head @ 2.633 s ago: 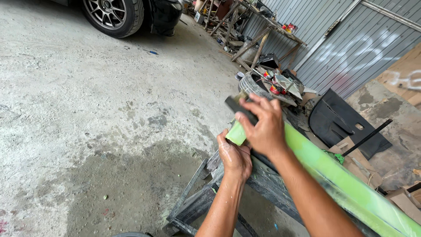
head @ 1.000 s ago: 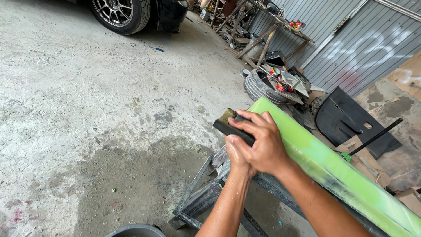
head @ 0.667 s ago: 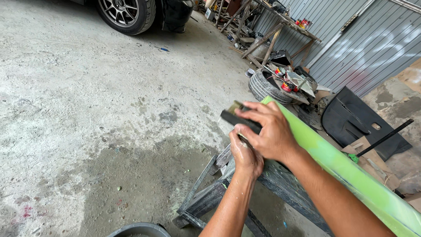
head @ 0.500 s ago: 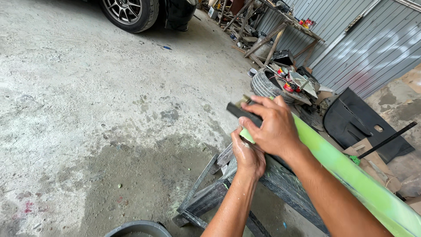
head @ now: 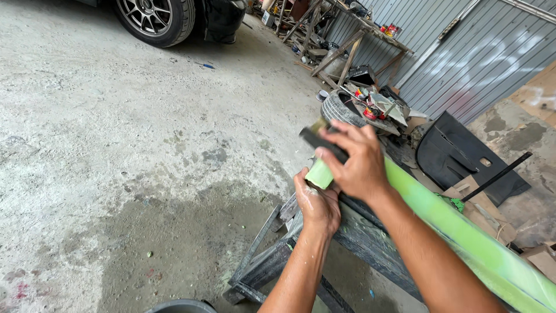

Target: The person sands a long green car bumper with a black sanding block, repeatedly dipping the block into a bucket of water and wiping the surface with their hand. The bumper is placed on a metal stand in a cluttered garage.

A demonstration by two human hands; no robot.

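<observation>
Hands on green panel, sanding block at its end

Panel [head: 463,237]: long, bright green, lying slantwise from the lower right up toward the middle of my view, resting on a dark stand [head: 272,255]. Its near end sits between my two hands.

Right hand [head: 356,162]: I see it closed over a flat black block [head: 318,142], fingers spread across the top, the block pressed on the panel's end and jutting out to the left past the fingertips.

Left hand [head: 317,200]: wrapped from below around the panel's end, just under the right hand; palm wet and smeared. Grip firm on the panel.

Stand: worn, dark, paint-stained, legs splayed on the floor [head: 116,145], which is concrete with a damp dark patch under the stand.

Bucket [head: 182,306]: grey rim only, at the bottom edge.

Car wheel [head: 156,17]: top left, well apart.

Tyre [head: 341,107]: lying flat beyond the hands, heaped with clutter.

Black trim piece [head: 463,156]: on the ground to the right, near the metal wall [head: 463,52].

Bench [head: 353,29]: wooden, far back, cans on top.
</observation>
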